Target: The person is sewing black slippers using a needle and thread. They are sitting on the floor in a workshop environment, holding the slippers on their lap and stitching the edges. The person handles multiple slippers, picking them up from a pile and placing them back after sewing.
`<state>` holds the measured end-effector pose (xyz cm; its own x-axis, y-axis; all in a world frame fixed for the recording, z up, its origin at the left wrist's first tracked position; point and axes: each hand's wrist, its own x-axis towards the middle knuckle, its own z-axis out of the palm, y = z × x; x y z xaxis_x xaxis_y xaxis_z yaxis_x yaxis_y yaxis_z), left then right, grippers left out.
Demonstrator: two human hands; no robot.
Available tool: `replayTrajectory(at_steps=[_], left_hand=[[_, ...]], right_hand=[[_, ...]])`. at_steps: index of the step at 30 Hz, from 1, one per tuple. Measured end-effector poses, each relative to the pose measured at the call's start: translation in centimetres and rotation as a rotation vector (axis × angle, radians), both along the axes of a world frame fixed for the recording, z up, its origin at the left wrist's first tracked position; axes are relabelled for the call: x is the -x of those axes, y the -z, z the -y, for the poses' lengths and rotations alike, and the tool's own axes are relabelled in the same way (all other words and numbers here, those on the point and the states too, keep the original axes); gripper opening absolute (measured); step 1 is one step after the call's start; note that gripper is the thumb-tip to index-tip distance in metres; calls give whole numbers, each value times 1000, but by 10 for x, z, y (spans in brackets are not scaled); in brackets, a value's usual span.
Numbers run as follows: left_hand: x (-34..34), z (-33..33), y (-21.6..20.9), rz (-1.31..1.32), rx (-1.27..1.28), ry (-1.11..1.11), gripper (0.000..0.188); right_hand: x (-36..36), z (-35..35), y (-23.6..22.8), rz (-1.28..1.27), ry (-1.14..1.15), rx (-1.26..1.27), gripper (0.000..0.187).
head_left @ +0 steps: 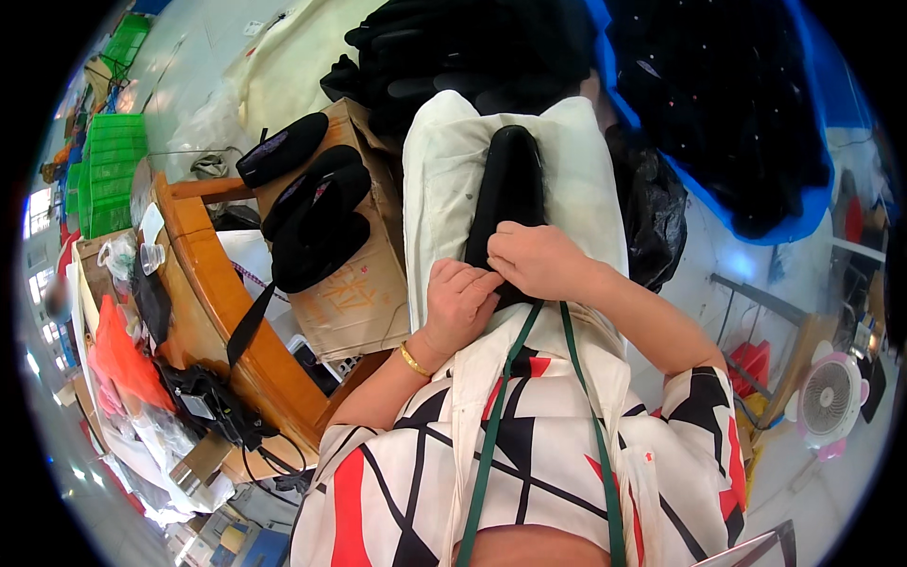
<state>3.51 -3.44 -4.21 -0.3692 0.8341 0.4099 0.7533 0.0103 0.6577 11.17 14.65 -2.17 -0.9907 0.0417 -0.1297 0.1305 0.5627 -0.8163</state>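
While a black shoe (513, 180) lies on white cloth (588, 184), the left hand (459, 300) and right hand (540, 262) grasp its near end.

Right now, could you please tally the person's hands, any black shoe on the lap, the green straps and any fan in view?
Hands (left hand, right hand): 2
Black shoe on the lap: 1
Green straps: 2
Fan: 1
Total: 6

The held shoe (511, 184) looks matt, the black bag (654, 222) glossy.
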Motion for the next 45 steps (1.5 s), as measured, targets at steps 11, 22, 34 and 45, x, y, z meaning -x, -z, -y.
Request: replayTrajectory(at_steps=[11, 22, 34, 45], left_hand=[[6, -2, -1, 64, 115, -7, 32], [11, -5, -13, 242, 188, -19, 17], [19, -14, -15, 798, 574, -86, 17], [8, 2, -43, 421, 959, -272, 62]], right_hand=[[17, -12, -25, 236, 426, 931, 21], [44, -82, -125, -462, 434, 1683, 23], [59, -108, -141, -639, 75, 1695, 26], [-22, -147, -133, -750, 517, 1641, 32]])
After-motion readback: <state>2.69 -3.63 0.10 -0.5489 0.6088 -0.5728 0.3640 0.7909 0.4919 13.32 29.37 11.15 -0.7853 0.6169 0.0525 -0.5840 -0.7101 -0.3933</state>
